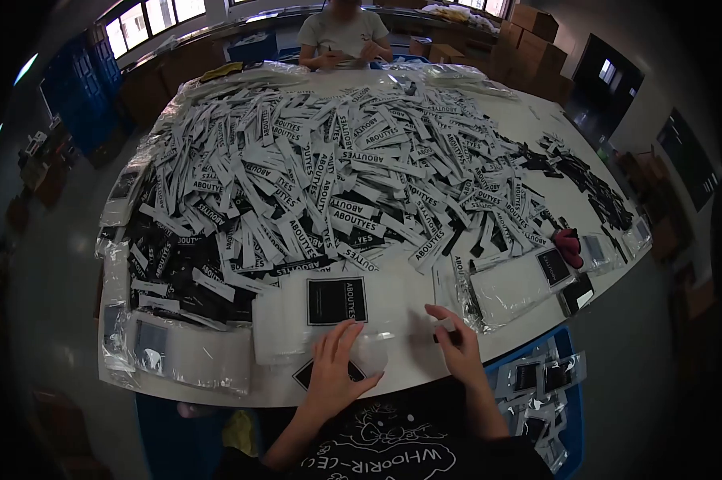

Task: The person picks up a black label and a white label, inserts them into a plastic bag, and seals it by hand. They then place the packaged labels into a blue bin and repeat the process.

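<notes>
A stack of clear plastic bags (281, 324) with a black printed square lies at the table's front edge. My left hand (337, 368) rests on its lower edge, fingers spread, over a black diamond-shaped piece partly hidden beneath. To the right, my right hand (457, 348) pinches a small item, pale on top and dark below, between thumb and fingers, just above the white table (405, 364). Beyond the bags spreads a large heap of white and black printed strips (329, 176).
Packs of clear bags lie at front left (193, 356) and right (513, 288). A dark red object (568, 247) sits beside the right pack. A blue bin (569, 344) of filled bags stands below the right edge. Across the table is another person (343, 40).
</notes>
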